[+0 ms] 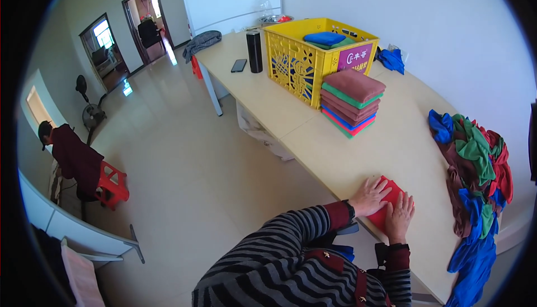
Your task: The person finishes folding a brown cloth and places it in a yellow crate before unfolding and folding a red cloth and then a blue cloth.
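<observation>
A phone (239,65) lies near a black flask (254,52), with grey fabric (202,42) farther left. At far left stands a fan (94,116); nearer, a person (75,156) is at a red stool (113,188).

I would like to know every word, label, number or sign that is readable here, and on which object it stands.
Purple label on the yellow plastic crate: large pale characters, partly hidden by the stack of folded cloths; I do not copy the wording.
Black smartphone and black tumbler: any marking is too small to read.
Red cloth under the left hand and right hand: no writing visible.
</observation>
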The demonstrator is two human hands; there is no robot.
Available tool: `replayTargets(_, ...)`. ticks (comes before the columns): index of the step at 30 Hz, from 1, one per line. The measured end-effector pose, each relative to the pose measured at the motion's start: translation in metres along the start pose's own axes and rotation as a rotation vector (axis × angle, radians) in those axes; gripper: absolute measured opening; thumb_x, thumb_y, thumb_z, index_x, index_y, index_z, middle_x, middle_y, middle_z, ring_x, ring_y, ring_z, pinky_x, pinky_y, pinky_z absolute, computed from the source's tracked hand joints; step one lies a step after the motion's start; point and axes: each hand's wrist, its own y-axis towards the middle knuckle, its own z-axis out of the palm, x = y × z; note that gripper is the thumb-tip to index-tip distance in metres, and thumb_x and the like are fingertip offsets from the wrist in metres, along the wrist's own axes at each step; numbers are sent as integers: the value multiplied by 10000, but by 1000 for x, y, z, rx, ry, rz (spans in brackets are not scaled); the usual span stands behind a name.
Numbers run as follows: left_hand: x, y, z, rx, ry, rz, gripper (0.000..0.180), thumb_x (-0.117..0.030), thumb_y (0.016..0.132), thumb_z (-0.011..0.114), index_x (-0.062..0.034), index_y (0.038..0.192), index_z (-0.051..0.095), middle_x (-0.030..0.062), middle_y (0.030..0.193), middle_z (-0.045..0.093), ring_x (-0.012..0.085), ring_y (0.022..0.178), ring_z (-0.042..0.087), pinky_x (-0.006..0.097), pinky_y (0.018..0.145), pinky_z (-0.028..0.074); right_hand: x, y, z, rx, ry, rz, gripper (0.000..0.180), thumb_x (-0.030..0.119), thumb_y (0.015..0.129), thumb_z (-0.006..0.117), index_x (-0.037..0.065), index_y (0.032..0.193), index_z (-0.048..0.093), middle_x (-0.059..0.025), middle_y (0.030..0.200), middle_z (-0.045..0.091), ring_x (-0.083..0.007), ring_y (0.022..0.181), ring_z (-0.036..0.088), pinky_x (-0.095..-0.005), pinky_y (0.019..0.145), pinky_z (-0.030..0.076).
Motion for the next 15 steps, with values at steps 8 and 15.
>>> replayTargets(8,-4,-6,-1,-5,43,-57,581,-372,1018,460,-83,1519,399,170,1587,343,336,1505,243,632,1178,188,4,15,34,-86,115,-16,574,363,1026,450,50,1505,405,-174,1589,346,-367,1489,264,-521,1205,205)
replayTargets(15,-9,9,-3,-72,353,111,583,-387,1025,441,-55,1504,409,184,1552,388,339,1485,287,585,1200,182,-2,16,41,-94,35,10,599,374,1018,454,72,1528,368,-154,1597,337,-355,1496,250,-502,1205,206)
